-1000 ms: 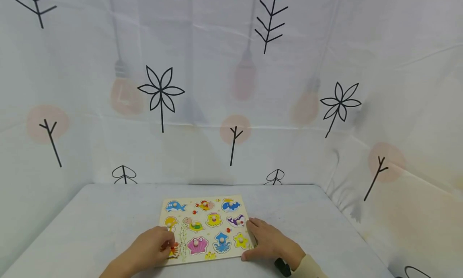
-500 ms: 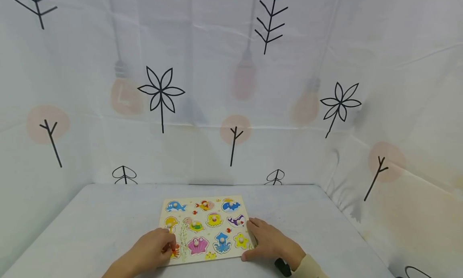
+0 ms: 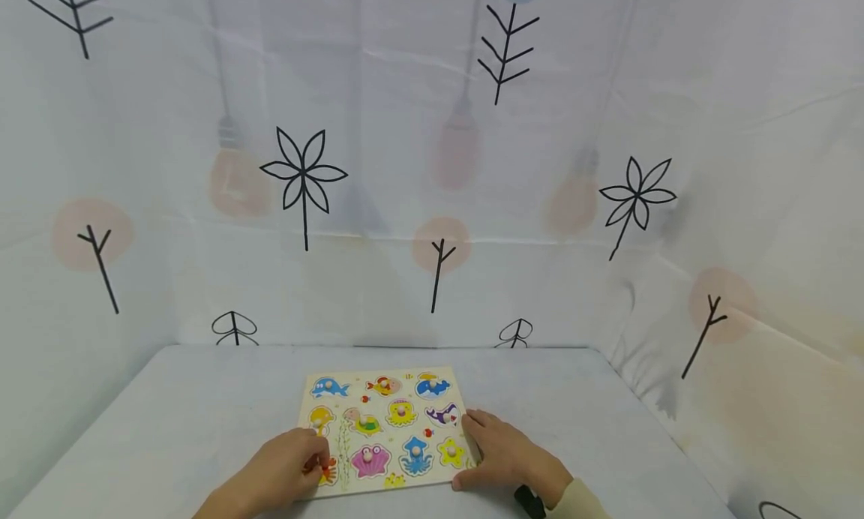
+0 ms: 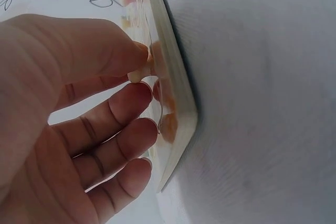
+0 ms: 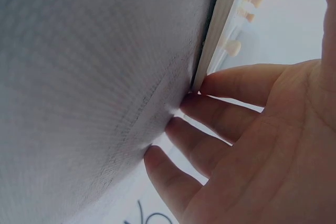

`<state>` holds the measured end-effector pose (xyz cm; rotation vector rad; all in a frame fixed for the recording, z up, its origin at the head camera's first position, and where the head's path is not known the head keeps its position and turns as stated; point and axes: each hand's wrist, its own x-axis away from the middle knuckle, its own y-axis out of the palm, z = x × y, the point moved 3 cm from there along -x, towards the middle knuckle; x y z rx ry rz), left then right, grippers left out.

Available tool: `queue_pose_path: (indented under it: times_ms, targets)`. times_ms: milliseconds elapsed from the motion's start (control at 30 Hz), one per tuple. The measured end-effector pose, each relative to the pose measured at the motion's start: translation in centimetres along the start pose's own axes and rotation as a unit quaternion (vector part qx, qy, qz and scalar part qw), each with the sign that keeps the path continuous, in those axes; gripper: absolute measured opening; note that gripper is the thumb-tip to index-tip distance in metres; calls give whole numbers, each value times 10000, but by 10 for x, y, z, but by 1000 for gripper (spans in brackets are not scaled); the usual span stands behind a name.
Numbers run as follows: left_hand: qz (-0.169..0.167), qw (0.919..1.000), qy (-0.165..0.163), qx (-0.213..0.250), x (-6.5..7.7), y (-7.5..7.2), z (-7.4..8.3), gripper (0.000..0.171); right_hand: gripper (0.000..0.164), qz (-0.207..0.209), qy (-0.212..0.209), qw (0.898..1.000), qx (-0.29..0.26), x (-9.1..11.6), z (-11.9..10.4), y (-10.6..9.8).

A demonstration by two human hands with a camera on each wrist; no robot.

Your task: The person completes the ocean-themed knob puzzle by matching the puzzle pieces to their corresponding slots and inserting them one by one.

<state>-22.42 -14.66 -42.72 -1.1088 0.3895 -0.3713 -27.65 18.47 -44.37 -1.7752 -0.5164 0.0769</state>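
A pale wooden peg puzzle board (image 3: 358,484) lies on the table, set with several knobbed sea-animal pieces. My left hand (image 3: 286,464) is at its front left corner, pinching the small round knob (image 4: 137,73) of an orange puzzle piece (image 3: 329,472) between thumb and index finger. That piece is partly hidden by the fingers. On the right, my right hand (image 3: 502,451) rests against the board's right edge, thumb by the front corner. In the right wrist view its fingers (image 5: 236,83) are spread and nearly straight, fingertips at the board's side and on the tabletop.
The table (image 3: 202,414) has a white cover. Behind it hangs a white cloth backdrop (image 3: 378,279) printed with plants and bulbs. Near the pinched piece are a pink shell piece (image 3: 370,461) and a blue squid piece (image 3: 415,457). A black object (image 3: 529,501) sits by the right wrist.
My left hand has shifted slightly toward the board's front right, still pinching the knob. The right hand stays in place at the edge. The whole head view has drifted slightly down.
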Motion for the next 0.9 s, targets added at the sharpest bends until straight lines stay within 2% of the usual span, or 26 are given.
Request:
queue_pose_path:
  times_ms: [333, 733, 900]
  targets:
    - [-32, 9999, -91, -44, 2, 0, -2, 12, 109, -12, -16, 10000, -37, 1, -1, 0]
    - [-14, 10000, -51, 52, -4, 3, 0, 11, 107, -5, 23, 9999, -152, 6, 4, -4]
    - [105, 9998, -145, -91, -1, -5, 4, 8, 106, 44, -10, 9997, -224, 8, 8, -5]
